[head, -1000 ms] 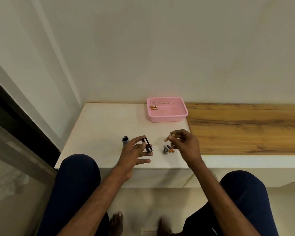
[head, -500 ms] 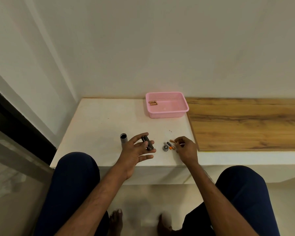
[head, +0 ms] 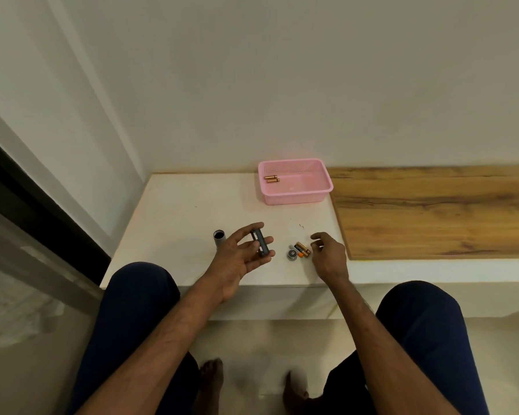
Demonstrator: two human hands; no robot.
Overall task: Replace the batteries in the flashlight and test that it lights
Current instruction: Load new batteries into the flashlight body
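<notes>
While the left hand (head: 240, 259) rests palm-up over the white counter (head: 174, 223), its thumb and fingers close on a dark battery holder (head: 259, 243) that lies across the fingertips, tilted a little. Just left of that hand the grey flashlight tube (head: 219, 238) stands upright with its open mouth facing up, touching nothing else. The right hand (head: 330, 257) hovers low over the counter with fingers loosely curled and apart; it seems to hold nothing, though the fingertips are small and partly turned away. Just beside its fingertips lie two loose batteries (head: 302, 249), orange and dark, side by side, and the round end cap (head: 291, 254) sits against them on their left. All of this is gathered near the front edge of the counter, close above the person's knees. Behind it a broad bare stretch of white surface runs back to the wall. A pink basket (head: 295, 196) stands at the rear, near the seam where the white top meets the wooden slab (head: 432, 211); two more batteries (head: 271, 178) lie in its rear left corner. To the right of the right hand the wooden surface is open.
</notes>
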